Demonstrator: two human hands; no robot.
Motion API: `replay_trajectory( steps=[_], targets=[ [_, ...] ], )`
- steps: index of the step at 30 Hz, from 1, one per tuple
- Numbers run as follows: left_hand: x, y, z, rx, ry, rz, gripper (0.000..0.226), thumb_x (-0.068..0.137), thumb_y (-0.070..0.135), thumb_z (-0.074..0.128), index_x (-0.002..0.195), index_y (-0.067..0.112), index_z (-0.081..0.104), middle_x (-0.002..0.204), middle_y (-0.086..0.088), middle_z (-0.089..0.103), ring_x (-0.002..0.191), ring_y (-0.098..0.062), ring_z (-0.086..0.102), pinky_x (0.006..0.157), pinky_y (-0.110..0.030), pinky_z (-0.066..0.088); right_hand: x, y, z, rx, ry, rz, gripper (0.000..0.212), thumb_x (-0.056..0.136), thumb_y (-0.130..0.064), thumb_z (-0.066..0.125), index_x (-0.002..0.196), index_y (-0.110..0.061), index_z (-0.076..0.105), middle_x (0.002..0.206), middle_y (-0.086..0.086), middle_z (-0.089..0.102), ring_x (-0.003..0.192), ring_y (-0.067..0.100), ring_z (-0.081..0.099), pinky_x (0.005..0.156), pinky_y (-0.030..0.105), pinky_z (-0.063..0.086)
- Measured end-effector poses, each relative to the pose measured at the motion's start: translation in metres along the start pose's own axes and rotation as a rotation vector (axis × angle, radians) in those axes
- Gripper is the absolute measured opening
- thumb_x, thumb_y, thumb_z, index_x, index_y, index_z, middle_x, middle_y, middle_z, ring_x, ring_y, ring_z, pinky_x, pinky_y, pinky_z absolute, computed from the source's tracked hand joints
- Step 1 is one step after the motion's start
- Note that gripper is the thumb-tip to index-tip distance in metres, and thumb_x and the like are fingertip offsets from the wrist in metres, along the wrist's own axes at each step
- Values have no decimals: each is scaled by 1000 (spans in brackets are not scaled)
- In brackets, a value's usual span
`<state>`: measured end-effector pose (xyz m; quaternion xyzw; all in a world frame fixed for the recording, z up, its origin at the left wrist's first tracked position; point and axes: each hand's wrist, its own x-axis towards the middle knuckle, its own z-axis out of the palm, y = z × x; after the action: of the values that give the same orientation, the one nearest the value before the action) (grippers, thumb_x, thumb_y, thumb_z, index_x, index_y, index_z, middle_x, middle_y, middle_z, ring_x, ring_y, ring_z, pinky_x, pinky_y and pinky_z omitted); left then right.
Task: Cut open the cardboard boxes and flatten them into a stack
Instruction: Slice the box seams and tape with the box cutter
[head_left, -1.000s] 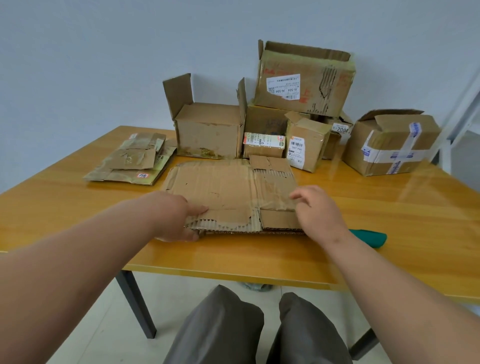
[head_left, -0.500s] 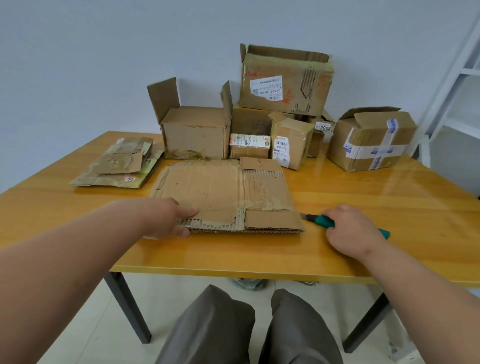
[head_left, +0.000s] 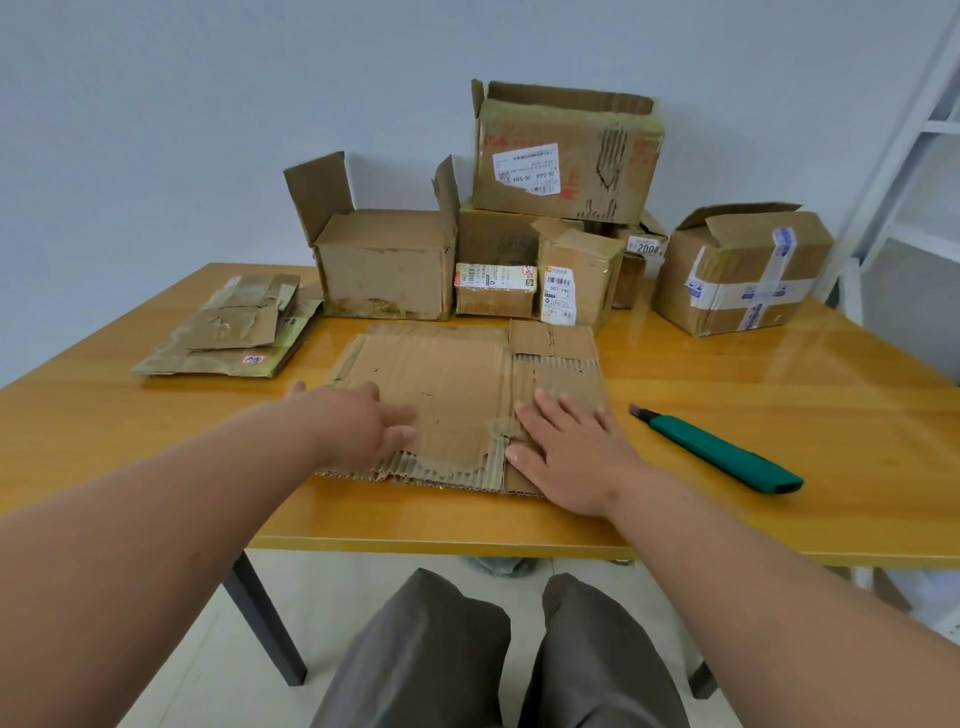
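Note:
A flattened cardboard box (head_left: 457, 384) lies on the wooden table (head_left: 779, 415) in front of me. My left hand (head_left: 363, 426) rests flat on its near left part with fingers straight. My right hand (head_left: 566, 452) presses flat on its near right corner. A green utility knife (head_left: 722, 452) lies on the table to the right of my right hand, untouched. A stack of flattened boxes (head_left: 234, 332) sits at the far left.
Several unflattened boxes stand along the back: an open box (head_left: 384, 260), a large box (head_left: 566, 150) stacked on others, small labelled boxes (head_left: 576, 275), and a taped box (head_left: 743, 270) at the right. A white shelf frame (head_left: 914, 145) stands beyond the table's right side.
My right hand left the knife on the table and moved left onto the flattened cardboard. My left hand slid a little further onto the cardboard.

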<state>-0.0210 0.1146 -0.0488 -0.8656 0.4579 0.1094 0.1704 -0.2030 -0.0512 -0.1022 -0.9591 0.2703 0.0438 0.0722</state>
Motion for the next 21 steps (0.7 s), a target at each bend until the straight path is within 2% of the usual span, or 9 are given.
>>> replay_trajectory(
  steps=[4,7,8,11,13,15,18,20,21],
  targets=[
    [12,9,7,2,76,-27,68,88,77,22,150,48,20,153,-5,26,141,-34,26,115,-54,22,5,-1,-4,-17,-66,36,66,99,-65,17,157,-37,6,166,-6,-4,153,19,-3,123,49,2],
    [23,8,12,-119,166,-8,67,86,77,31,144,43,36,148,-4,30,141,-30,24,115,-53,25,13,-1,-17,14,50,56,61,96,-67,26,145,-33,40,151,-1,41,135,23,40,110,46,32],
    [26,8,15,-155,179,19,65,87,75,34,141,39,39,151,-3,27,143,-29,20,117,-52,23,12,-2,-18,9,104,65,61,96,-68,26,140,-29,44,144,-1,47,127,22,45,105,45,35],
    [32,8,19,-278,149,78,60,89,68,43,133,28,42,146,0,37,136,-25,31,112,-44,30,12,-2,-13,-90,91,63,66,95,-69,25,142,-26,41,144,-1,44,131,23,40,106,44,34],
    [37,5,15,-271,155,58,67,83,74,46,131,27,42,140,0,44,127,-23,40,106,-42,36,22,-1,-26,-88,53,51,63,95,-69,27,131,-25,52,133,1,50,119,23,47,98,41,42],
    [47,1,8,-235,168,46,81,81,78,43,141,25,35,146,-2,41,134,-26,36,111,-44,32,35,0,-38,-13,88,48,53,96,-66,29,121,-26,56,124,2,56,107,21,53,90,39,48],
    [66,-2,2,-173,163,42,86,87,77,28,155,30,8,158,-5,24,146,-31,20,120,-48,16,47,0,-24,-16,67,74,61,96,-67,23,148,-36,34,153,4,35,138,29,34,113,49,30],
    [78,-1,2,-91,147,48,81,86,79,21,154,36,11,153,-6,28,143,-33,23,118,-53,20,48,-1,-12,-34,-35,67,67,95,-70,19,155,-39,17,164,-3,11,150,27,9,120,51,12],
    [80,0,1,-69,142,48,80,84,81,21,152,39,17,149,-5,30,140,-33,25,116,-53,24,50,1,-14,-35,-77,68,69,95,-71,20,155,-38,15,165,-4,8,151,26,7,121,51,10]
  ],
)
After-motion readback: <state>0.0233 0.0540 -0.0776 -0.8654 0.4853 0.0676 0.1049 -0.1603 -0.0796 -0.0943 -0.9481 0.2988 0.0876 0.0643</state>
